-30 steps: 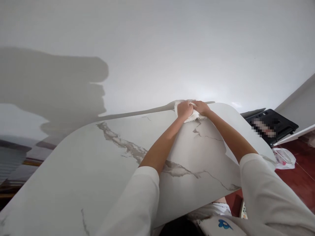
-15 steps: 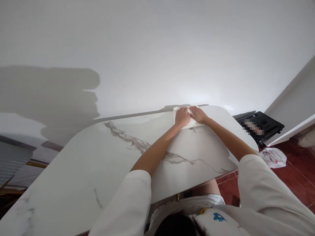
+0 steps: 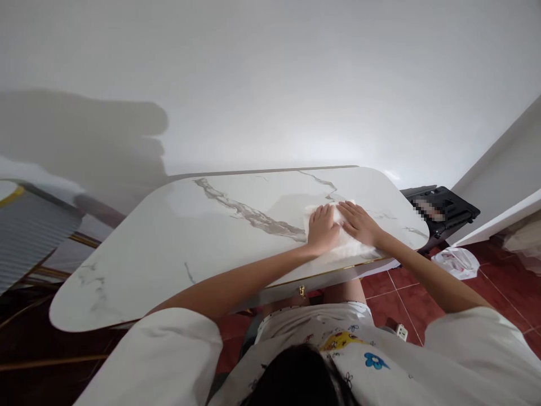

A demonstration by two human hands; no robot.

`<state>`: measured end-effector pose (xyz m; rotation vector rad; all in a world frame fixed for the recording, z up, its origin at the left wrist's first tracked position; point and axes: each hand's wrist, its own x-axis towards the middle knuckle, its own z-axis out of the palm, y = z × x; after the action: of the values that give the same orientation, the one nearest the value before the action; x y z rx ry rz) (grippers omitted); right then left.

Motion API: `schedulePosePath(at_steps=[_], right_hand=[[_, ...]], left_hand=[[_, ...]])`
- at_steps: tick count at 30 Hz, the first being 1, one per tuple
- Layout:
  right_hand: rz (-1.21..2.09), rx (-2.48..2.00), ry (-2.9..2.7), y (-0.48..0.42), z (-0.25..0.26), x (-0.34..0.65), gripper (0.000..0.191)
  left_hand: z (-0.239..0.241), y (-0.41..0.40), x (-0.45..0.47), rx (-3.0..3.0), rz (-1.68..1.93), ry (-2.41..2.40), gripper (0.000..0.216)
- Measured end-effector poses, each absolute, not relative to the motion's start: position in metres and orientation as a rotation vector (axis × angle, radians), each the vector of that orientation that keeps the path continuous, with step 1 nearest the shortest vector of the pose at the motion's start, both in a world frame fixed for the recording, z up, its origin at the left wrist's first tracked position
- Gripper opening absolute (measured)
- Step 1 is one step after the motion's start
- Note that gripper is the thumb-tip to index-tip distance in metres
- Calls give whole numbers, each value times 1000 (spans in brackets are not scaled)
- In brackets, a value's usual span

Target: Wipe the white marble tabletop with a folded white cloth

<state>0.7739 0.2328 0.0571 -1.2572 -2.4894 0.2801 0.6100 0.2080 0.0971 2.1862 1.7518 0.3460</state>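
Note:
A white cloth (image 3: pixel 349 247) lies spread on the marble-patterned tabletop (image 3: pixel 169 231), near its front edge on the right half. On the cloth's left part rests my left hand (image 3: pixel 323 228), palm down with the fingers stretched flat. My right hand (image 3: pixel 359 221) presses on the cloth beside it, also palm down and fingers extended, angled towards the left. The two hands almost meet at the thumbs. Both cover much of the cloth's upper part.
A white wall (image 3: pixel 270 84) runs along the table's far edge. To the right stand a black case (image 3: pixel 456 208) and a white plastic bag (image 3: pixel 456 263) on red floor tiles (image 3: pixel 389 287). A ribbed grey object (image 3: pixel 38 237) is at the left. A small gold knob (image 3: pixel 301 290) sits on the table's front.
Both hands have drawn the cloth from the table's far edge back towards my body. My view has shifted, showing more of the table's front and my lap.

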Motion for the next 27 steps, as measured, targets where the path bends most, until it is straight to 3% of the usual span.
schedulePosePath(at_steps=[6, 12, 21, 27], right_hand=[[346, -1184, -2496, 179, 64, 808, 59], [141, -1489, -2397, 173, 67, 810, 54], [453, -1697, -2298, 278, 53, 802, 59], [375, -1693, -2283, 368, 47, 795, 58]], left_hand=[[98, 154, 635, 1918, 265, 1663, 71], [85, 174, 649, 1970, 331, 1650, 61], [84, 267, 651, 2311, 541, 1623, 28], [68, 356, 656, 2402, 603, 1689, 28]])
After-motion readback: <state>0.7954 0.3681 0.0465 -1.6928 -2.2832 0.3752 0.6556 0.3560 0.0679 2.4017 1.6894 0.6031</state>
